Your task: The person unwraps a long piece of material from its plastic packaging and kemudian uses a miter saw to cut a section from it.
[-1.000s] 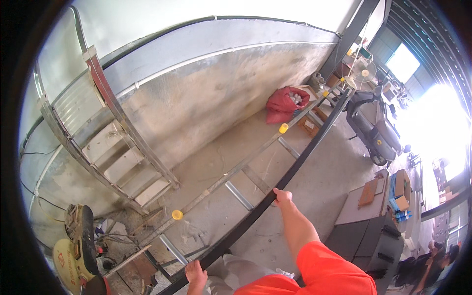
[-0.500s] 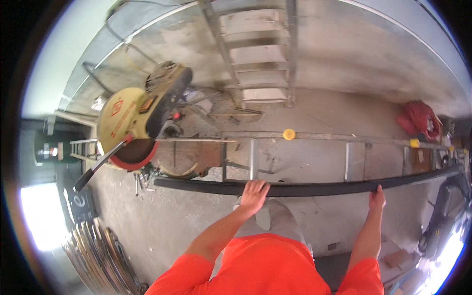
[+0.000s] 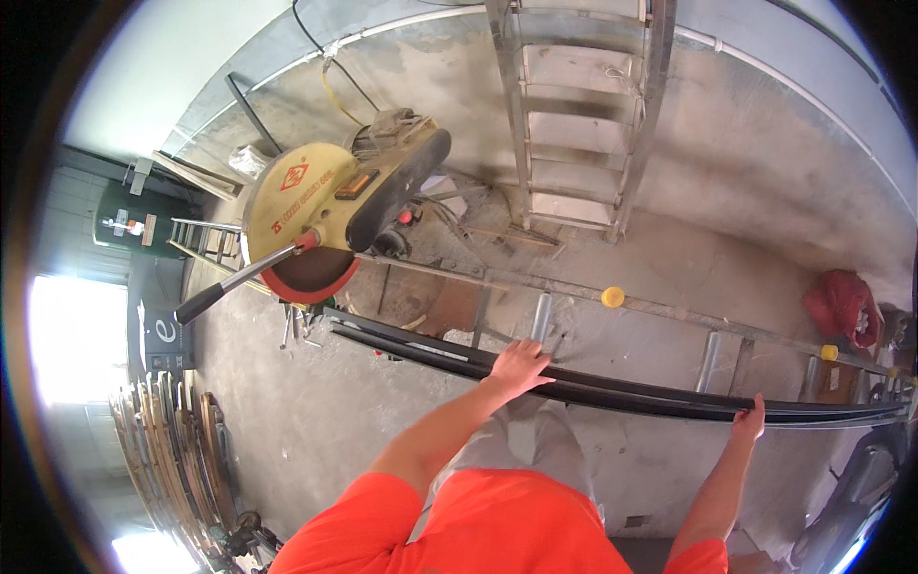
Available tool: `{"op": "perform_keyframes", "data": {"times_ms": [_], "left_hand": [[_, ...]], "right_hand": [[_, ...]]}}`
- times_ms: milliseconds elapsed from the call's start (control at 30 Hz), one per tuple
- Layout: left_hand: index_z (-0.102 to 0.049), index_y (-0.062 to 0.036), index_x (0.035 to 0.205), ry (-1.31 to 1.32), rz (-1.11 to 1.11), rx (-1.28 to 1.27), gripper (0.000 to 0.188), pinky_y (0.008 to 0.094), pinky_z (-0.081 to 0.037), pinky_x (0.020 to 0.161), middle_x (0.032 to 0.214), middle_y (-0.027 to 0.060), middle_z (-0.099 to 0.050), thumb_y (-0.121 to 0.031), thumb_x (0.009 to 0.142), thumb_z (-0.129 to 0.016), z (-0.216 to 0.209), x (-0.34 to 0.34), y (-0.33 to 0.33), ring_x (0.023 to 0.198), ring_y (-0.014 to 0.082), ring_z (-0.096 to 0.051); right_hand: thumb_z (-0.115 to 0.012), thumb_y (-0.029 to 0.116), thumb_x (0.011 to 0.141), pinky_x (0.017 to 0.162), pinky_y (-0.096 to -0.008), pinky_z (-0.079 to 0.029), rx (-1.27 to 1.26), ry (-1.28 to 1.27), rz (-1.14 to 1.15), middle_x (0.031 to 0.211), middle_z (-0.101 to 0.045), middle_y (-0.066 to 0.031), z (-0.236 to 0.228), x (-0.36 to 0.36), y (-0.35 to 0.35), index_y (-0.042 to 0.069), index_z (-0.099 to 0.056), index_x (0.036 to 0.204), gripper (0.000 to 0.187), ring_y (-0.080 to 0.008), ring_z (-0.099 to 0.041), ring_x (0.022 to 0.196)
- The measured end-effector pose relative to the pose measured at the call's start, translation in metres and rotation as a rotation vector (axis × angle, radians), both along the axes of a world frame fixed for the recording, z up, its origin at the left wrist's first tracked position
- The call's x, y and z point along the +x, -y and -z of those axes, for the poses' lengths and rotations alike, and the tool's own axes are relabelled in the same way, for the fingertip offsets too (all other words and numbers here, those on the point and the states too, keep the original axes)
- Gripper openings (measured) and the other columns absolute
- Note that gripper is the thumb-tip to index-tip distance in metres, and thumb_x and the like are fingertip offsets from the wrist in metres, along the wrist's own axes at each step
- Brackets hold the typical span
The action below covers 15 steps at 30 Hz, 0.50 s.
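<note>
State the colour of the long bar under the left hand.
Black; the bar shows best in the head view, between the two hands.

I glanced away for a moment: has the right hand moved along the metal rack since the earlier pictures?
No, not noticeably either way: the right hand, on the black bar, is still just right of the same crossbar.
</note>
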<state>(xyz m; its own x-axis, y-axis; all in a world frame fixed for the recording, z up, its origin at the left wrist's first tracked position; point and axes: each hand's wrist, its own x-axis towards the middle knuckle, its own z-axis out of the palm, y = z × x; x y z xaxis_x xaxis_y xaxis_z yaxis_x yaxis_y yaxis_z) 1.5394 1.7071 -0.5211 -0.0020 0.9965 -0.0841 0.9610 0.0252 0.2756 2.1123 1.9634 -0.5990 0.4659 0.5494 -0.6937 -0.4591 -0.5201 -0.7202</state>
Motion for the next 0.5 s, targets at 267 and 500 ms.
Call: {"op": "perform_keyframes", "data": {"times_ms": [267, 500], "left_hand": [[-0.061, -0.0085, 0.096, -0.054, -0.212, 0.238, 0.054, 0.05, -0.039, 0.093, 0.097, 0.0116, -0.06, -0.046, 0.064, -0.085, 0.011, -0.017, -0.027, 0.098, 0.0341, -0.055], [-0.053, -0.0053, 0.111, 0.037, -0.074, 0.166, 0.06, 0.0512, -0.04, 0.093, 0.11, 0.0161, -0.056, -0.022, 0.064, -0.086, 0.054, -0.017, -0.044, 0.106, 0.0378, -0.051]], "right_hand": [[-0.073, 0.021, 0.082, 0.06, -0.0344, -0.051, 0.004, 0.208, 0.001, 0.087, -0.067, -0.0097, 0.012, -0.054, -0.047, 0.006, -0.066, 0.09, 0.018, -0.023, -0.062, 0.073], [-0.07, 0.015, 0.077, 0.065, -0.0349, -0.054, -0.154, 0.605, -0.416, 0.085, -0.067, -0.0081, 0.013, -0.055, -0.068, 0.006, -0.068, 0.086, 0.013, -0.026, -0.066, 0.084]]}}
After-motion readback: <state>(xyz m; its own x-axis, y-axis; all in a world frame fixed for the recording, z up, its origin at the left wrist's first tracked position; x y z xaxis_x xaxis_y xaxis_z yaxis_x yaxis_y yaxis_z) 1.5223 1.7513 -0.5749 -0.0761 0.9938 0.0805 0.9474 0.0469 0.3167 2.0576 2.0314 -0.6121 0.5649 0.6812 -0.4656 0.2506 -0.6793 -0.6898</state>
